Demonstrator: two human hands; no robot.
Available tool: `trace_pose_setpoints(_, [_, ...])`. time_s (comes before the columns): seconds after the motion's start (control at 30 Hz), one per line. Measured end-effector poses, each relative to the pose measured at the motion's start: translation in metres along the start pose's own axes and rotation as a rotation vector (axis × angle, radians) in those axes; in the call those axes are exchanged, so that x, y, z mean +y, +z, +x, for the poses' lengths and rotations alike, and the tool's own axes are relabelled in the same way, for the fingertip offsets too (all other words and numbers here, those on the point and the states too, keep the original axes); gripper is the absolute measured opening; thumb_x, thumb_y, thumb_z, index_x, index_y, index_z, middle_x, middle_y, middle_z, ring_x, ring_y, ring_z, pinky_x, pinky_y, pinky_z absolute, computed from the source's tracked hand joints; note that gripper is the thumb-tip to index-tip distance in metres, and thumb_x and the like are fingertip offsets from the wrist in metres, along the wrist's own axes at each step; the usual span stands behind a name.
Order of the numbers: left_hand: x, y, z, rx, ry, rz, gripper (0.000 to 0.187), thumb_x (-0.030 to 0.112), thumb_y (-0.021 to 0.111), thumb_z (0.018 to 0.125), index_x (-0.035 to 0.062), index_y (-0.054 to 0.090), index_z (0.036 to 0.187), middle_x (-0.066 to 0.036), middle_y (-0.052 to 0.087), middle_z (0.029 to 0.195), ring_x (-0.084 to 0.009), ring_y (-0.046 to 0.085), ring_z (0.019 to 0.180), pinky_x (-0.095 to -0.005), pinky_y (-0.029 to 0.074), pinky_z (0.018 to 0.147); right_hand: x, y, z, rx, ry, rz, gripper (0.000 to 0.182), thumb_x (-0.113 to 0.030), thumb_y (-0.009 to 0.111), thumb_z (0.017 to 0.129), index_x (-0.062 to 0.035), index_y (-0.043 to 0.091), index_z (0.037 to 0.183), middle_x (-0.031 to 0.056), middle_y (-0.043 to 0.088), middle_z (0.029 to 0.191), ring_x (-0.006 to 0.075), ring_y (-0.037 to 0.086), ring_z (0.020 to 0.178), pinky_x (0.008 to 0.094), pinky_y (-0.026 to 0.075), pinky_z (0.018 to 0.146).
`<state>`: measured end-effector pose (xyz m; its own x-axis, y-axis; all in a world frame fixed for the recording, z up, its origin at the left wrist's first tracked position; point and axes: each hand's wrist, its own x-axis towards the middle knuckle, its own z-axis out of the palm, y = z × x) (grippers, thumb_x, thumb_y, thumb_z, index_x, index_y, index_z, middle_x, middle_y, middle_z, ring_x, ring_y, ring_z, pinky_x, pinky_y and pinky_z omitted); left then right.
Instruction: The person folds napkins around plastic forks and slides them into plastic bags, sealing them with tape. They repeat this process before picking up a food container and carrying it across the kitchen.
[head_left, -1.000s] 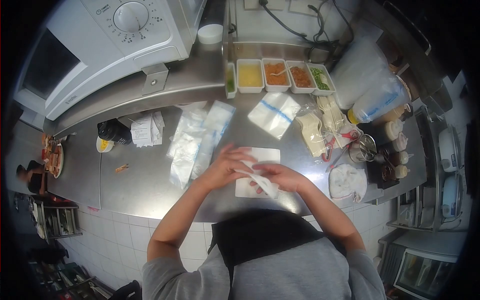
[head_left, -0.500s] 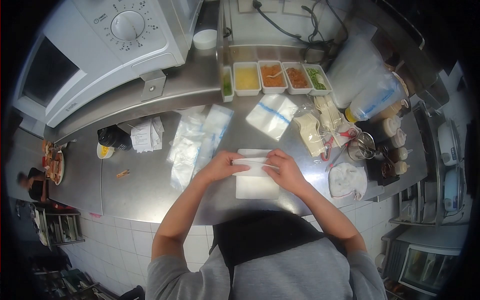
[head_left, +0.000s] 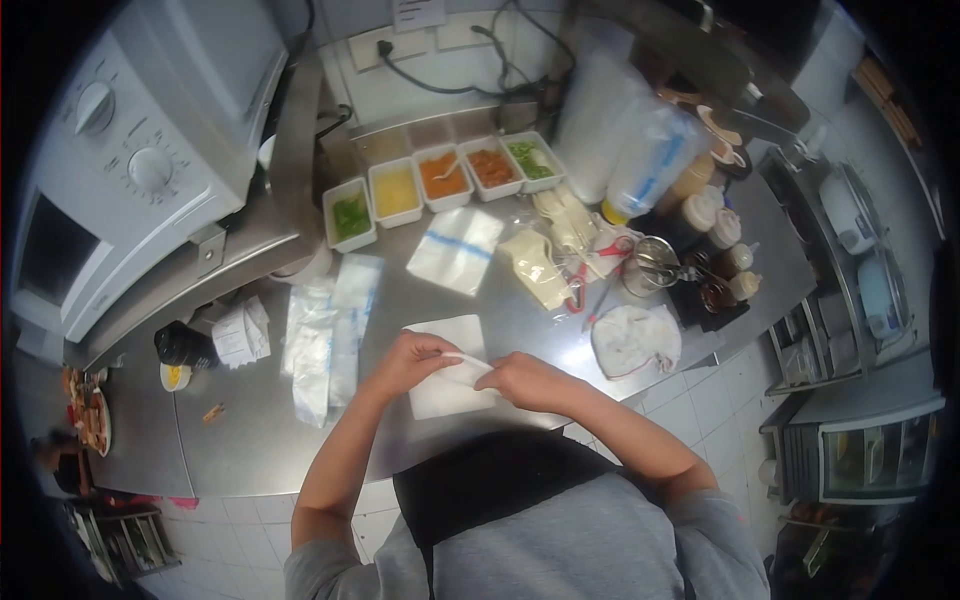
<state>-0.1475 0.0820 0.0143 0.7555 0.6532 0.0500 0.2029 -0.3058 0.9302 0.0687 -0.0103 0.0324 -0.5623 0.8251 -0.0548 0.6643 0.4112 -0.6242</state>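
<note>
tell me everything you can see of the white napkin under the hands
The napkin is a white, thin, paper-like square lying flat on the steel counter, near its front edge. The left hand and right hand both pinch a rolled or folded white strip across its middle, covering part of it.

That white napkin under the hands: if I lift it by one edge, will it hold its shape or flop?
The white napkin would probably flop: it looks thin, and the part pinched between the left hand and right hand already bends. Likely very light, so it may slide on the smooth steel counter when pushed.
</note>
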Motion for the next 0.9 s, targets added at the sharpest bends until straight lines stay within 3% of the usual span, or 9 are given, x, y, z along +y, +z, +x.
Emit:
trace_pose_setpoints(0.1, [0.006, 0.022, 0.024, 0.074, -0.062, -0.061, 0.011, 0.01, 0.067, 0.082, 0.0026, 0.069, 0.09, -0.008, 0.069, 0.089, -0.0137, 0.064, 0.088, -0.0302, 0.047, 0.08, 0.009, -0.027, -0.052, 0.113, 0.089, 0.112, 0.028, 0.004, 0.057, 0.073, -0.0076, 0.068, 0.096, 0.0185, 0.064, 0.079, 0.0347, 0.062, 0.074, 0.0408, 0.048, 0.07])
trace_pose_setpoints(0.17, [0.007, 0.041, 0.034, 0.133, 0.236, 0.4, 0.024, 0.016, 0.065, 0.082, 0.0055, 0.066, 0.104, -0.012, 0.059, 0.12, -0.0236, 0.05, 0.118, -0.0476, 0.033, 0.101, 0.026, -0.035, -0.096, 0.234, 0.14, 0.157, 0.025, 0.003, 0.058, 0.074, -0.0067, 0.067, 0.095, 0.0177, 0.063, 0.076, 0.0326, 0.062, 0.071, 0.0401, 0.048, 0.067])
trace_pose_setpoints(0.2, [0.017, 0.056, 0.033, 0.138, 0.237, 0.405, 0.024, 0.016, 0.065, 0.082, 0.0055, 0.066, 0.104, -0.012, 0.059, 0.12, -0.0236, 0.05, 0.118, -0.0476, 0.033, 0.101, 0.032, -0.04, -0.118, 0.298, 0.169, 0.153, 0.025, 0.003, 0.058, 0.074, -0.0066, 0.067, 0.095, 0.0172, 0.063, 0.077, 0.032, 0.062, 0.071, 0.0394, 0.047, 0.066])
trace_pose_setpoints(0.27, [0.04, 0.092, 0.016, 0.135, 0.018, 0.769, 0.046, 0.025, 0.062, 0.083, 0.0115, 0.053, 0.125, -0.012, 0.032, 0.145, -0.0334, 0.023, 0.137, -0.058, 0.013, 0.107, 0.042, -0.051, -0.162, 0.361, 0.292, 0.133, 0.026, 0.003, 0.059, 0.074, -0.0065, 0.067, 0.097, 0.0164, 0.064, 0.079, 0.0305, 0.062, 0.072, 0.0377, 0.047, 0.066])
trace_pose_setpoints(0.37, [0.007, 0.124, -0.013, 0.181, -0.135, 0.891, 0.056, 0.029, 0.059, 0.082, 0.0117, 0.043, 0.132, -0.012, 0.022, 0.149, -0.0367, 0.017, 0.137, -0.0651, 0.013, 0.104, 0.044, -0.064, -0.207, 0.462, 0.504, 0.178, 0.028, 0.004, 0.059, 0.076, -0.0066, 0.067, 0.1, 0.0167, 0.066, 0.085, 0.0275, 0.063, 0.075, 0.0343, 0.049, 0.072])
trace_pose_setpoints(0.47, [-0.013, 0.09, -0.028, 0.187, -0.149, 1.067, 0.056, 0.026, 0.055, 0.082, 0.0112, 0.04, 0.135, -0.014, 0.024, 0.148, -0.0366, 0.019, 0.137, -0.0643, 0.013, 0.104, 0.048, -0.07, -0.225, 0.452, 0.688, 0.283, 0.027, 0.004, 0.059, 0.077, -0.0064, 0.068, 0.1, 0.0173, 0.066, 0.087, 0.0268, 0.064, 0.076, 0.0326, 0.049, 0.074])
trace_pose_setpoints(0.63, [-0.007, 0.063, -0.007, 0.297, -0.275, 1.208, 0.059, 0.019, 0.059, 0.077, 0.0145, 0.043, 0.133, -0.014, 0.026, 0.146, -0.0383, 0.021, 0.135, -0.0665, 0.015, 0.102, 0.065, -0.078, -0.223, 0.462, 0.582, 0.201, 0.028, 0.004, 0.058, 0.076, -0.006, 0.067, 0.1, 0.0175, 0.065, 0.082, 0.028, 0.063, 0.074, 0.0326, 0.048, 0.072])
trace_pose_setpoints(0.77, [0.011, 0.155, 0.07, 0.025, 0.268, 0.883, 0.06, 0.024, 0.069, 0.072, 0.0216, 0.05, 0.128, -0.012, 0.03, 0.144, -0.0353, 0.023, 0.135, -0.0638, 0.017, 0.102, 0.067, -0.098, -0.215, 0.472, 0.492, 0.156, 0.028, 0.004, 0.059, 0.074, -0.0064, 0.067, 0.1, 0.0179, 0.062, 0.077, 0.029, 0.062, 0.07, 0.0343, 0.047, 0.067])
trace_pose_setpoints(0.9, [0.021, 0.226, 0.135, 0.061, 0.424, 0.823, 0.043, 0.032, 0.069, 0.072, 0.0192, 0.062, 0.112, -0.007, 0.036, 0.14, -0.0301, 0.028, 0.132, -0.0588, 0.014, 0.105, 0.066, -0.109, -0.216, 0.475, 0.488, 0.141, 0.028, 0.004, 0.06, 0.074, -0.0066, 0.067, 0.099, 0.0173, 0.061, 0.074, 0.028, 0.06, 0.067, 0.0346, 0.046, 0.064])
